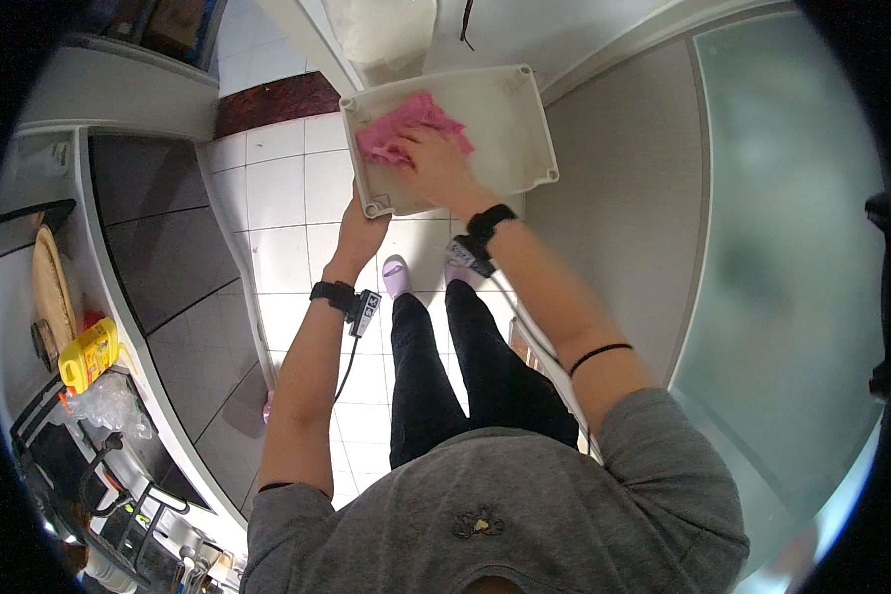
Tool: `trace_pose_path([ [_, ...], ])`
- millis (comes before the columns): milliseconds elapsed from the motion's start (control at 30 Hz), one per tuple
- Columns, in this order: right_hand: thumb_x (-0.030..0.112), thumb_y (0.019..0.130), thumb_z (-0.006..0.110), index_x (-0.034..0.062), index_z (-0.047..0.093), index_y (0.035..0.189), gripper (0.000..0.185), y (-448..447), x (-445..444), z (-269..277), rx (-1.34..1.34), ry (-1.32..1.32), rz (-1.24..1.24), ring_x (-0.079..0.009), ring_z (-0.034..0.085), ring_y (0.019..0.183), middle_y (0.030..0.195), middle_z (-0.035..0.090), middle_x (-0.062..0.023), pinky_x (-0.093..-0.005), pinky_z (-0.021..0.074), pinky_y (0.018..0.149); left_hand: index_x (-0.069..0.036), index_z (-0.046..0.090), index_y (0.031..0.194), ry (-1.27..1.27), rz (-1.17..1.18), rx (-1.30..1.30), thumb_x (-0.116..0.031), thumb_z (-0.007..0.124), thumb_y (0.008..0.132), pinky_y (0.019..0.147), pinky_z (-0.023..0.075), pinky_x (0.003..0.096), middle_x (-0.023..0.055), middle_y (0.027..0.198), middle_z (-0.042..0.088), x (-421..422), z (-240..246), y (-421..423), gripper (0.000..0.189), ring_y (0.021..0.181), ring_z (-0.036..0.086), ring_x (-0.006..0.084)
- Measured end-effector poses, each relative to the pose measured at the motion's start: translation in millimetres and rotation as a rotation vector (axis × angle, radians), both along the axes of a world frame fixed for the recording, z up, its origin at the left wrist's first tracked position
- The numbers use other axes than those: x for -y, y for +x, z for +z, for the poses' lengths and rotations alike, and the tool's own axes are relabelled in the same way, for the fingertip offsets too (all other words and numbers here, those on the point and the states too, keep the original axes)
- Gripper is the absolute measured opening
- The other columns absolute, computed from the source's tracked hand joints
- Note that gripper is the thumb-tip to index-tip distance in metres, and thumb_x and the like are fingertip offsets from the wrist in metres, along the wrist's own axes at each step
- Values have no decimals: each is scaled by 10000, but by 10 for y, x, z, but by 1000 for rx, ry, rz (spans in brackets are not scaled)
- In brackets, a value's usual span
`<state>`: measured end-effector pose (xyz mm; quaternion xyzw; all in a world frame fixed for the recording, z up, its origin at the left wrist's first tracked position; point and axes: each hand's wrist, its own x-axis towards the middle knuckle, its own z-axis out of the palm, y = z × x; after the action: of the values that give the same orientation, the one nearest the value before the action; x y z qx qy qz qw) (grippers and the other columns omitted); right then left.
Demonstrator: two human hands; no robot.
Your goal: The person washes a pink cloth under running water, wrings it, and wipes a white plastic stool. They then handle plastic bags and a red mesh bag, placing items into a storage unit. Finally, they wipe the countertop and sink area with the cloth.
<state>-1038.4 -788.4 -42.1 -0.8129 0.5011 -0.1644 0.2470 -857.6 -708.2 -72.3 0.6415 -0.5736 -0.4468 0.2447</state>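
A rectangular white plastic tray or lid (501,141), with raised sides and round corner posts, is held up in front of me, its hollow side facing the camera. My left hand (364,230) grips it at the lower left corner; most of those fingers are hidden behind it. My right hand (438,167) presses a crumpled pink cloth (416,122) against the left part of its inner surface, fingers bent over the cloth. Both wrists wear black straps with small devices and cables.
At the left is a counter (171,416) with a yellow plastic bottle (89,355), a clear plastic bag (111,405), a round wooden board (53,286) and a black metal rack. White floor tiles (275,260) lie below. A frosted glass panel (779,260) stands at the right.
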Motion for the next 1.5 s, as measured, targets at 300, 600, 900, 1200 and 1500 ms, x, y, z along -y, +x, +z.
trace_pose_path([
  [300,215,873,597,85,486,1369,525,-544,-122,-42,-349,-137,-304,-431,362,1363,1462,423,-162,-569,282,1120,-140,323,1485,-101,81,32,-116,538,898,922,487,435,258,1216,611,-33,159,69,626,1119,580,446],
  [600,192,899,515,37,302,1491,648,-380,-489,206,-421,182,-504,-492,351,1345,1446,373,-278,-609,359,1046,-126,334,1462,-45,-56,54,-154,609,884,935,490,425,228,1260,597,-267,226,172,641,1145,579,420],
  [900,226,880,561,151,535,1351,478,-94,-548,151,-394,4,-461,-468,415,1303,1408,444,-241,-612,365,1033,-42,495,1291,78,-80,-197,-191,821,750,875,519,367,168,1138,672,-503,13,274,649,1045,659,315],
  [1200,150,807,591,125,634,1186,383,164,-878,72,36,-19,2,-349,474,1288,1215,600,-171,-586,311,1076,-28,515,1236,-54,-12,-67,-153,796,776,763,541,383,169,1001,708,-365,-208,166,553,925,688,334],
  [1500,139,836,575,46,613,1070,255,-781,-539,197,-494,-126,-344,-438,517,1203,1235,556,-254,-572,372,1030,33,590,1151,-61,9,-65,-114,756,846,797,545,326,135,1019,709,-177,-101,-98,378,943,681,217],
])
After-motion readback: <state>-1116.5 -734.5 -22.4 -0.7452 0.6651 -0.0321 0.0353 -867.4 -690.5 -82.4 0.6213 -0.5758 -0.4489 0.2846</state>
